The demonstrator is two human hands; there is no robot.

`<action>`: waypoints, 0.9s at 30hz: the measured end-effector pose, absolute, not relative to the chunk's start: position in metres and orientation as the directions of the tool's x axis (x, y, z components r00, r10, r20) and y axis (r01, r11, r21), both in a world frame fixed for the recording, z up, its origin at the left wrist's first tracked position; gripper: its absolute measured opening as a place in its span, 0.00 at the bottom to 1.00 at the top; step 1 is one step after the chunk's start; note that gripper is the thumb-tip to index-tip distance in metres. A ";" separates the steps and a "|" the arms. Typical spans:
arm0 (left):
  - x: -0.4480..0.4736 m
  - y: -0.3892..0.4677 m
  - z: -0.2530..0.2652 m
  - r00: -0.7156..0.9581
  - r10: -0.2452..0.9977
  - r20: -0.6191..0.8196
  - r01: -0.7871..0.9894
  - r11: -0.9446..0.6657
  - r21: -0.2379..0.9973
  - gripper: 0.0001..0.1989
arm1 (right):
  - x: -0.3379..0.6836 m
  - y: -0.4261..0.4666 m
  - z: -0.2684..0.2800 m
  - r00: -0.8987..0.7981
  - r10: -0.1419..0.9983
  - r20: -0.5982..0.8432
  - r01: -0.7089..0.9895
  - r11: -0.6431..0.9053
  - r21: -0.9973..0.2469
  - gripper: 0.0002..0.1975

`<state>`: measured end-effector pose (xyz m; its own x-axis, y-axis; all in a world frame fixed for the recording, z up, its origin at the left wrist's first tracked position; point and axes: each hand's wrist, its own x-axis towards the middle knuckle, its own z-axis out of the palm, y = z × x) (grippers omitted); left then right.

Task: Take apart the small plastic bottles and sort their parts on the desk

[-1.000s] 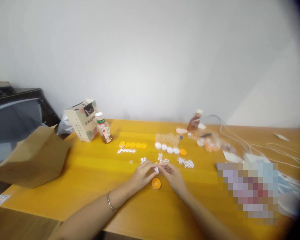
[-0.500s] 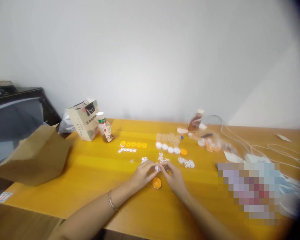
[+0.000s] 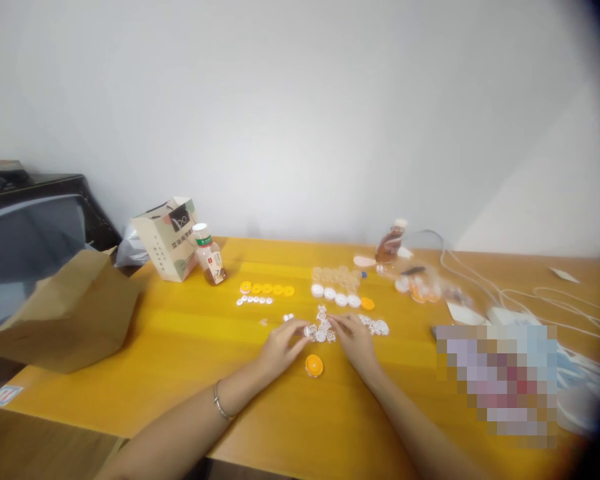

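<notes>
My left hand (image 3: 281,347) pinches a small white plastic gear-like piece (image 3: 310,331) between thumb and fingertips. At the right side of a loose pile of similar white pieces (image 3: 322,325), the fingertips of my right hand (image 3: 355,343) are pressed together; what they hold, if anything, is too small to make out. A round orange disc (image 3: 314,365) with a pale centre lies on the table just below the pile, between my wrists. More white openwork pieces (image 3: 379,327) lie right of my right hand, and small white round parts (image 3: 289,317) sit beyond my left fingers.
Farther back are rows of yellow discs (image 3: 267,289), small white caps (image 3: 255,300), white discs (image 3: 341,300) and clear cups (image 3: 336,275). A labelled bottle (image 3: 211,257) and paper bag (image 3: 167,240) stand left; another bottle (image 3: 391,243), cables and plastic bags lie right.
My hands have moved apart from each other. The left keeps a white piece, while the right has shifted right and up beside the pile, leaving the pile more visible.
</notes>
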<state>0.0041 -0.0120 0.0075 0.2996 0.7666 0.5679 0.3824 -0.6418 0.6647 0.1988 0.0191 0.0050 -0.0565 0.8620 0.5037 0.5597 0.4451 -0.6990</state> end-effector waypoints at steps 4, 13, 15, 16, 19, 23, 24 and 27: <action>0.004 -0.011 0.003 0.297 0.781 0.550 0.393 -0.625 0.675 0.12 | 0.200 0.024 -0.001 -0.069 0.871 0.487 0.609 0.423 -0.671 0.20; 0.004 -0.012 0.005 0.306 0.752 0.584 0.404 -0.658 0.635 0.11 | 0.204 0.028 -0.007 -0.079 0.885 0.459 0.663 0.390 -0.639 0.17; 0.005 -0.013 0.007 0.316 0.745 0.587 0.412 -0.665 0.623 0.11 | 0.203 0.028 -0.005 -0.074 0.881 0.467 0.655 0.396 -0.643 0.17; 0.005 -0.013 0.009 0.321 0.741 0.590 0.416 -0.670 0.615 0.12 | 0.203 0.026 -0.003 -0.069 0.877 0.475 0.647 0.402 -0.648 0.17; 0.006 -0.015 0.013 0.339 0.724 0.601 0.426 -0.688 0.588 0.13 | 0.199 0.019 0.005 -0.075 0.857 0.511 0.595 0.449 -0.666 0.16; 0.006 -0.015 0.014 0.374 0.716 0.590 0.432 -0.697 0.572 0.16 | 0.190 0.002 0.017 -0.199 0.818 0.540 0.467 0.564 -0.681 0.12; 0.006 -0.015 0.014 0.385 0.714 0.584 0.428 -0.699 0.573 0.17 | 0.187 -0.002 0.019 -0.236 0.804 0.545 0.431 0.590 -0.683 0.11; 0.006 -0.016 0.013 0.406 0.710 0.575 0.406 -0.704 0.583 0.16 | 0.181 -0.012 0.022 -0.322 0.773 0.546 0.351 0.633 -0.690 0.10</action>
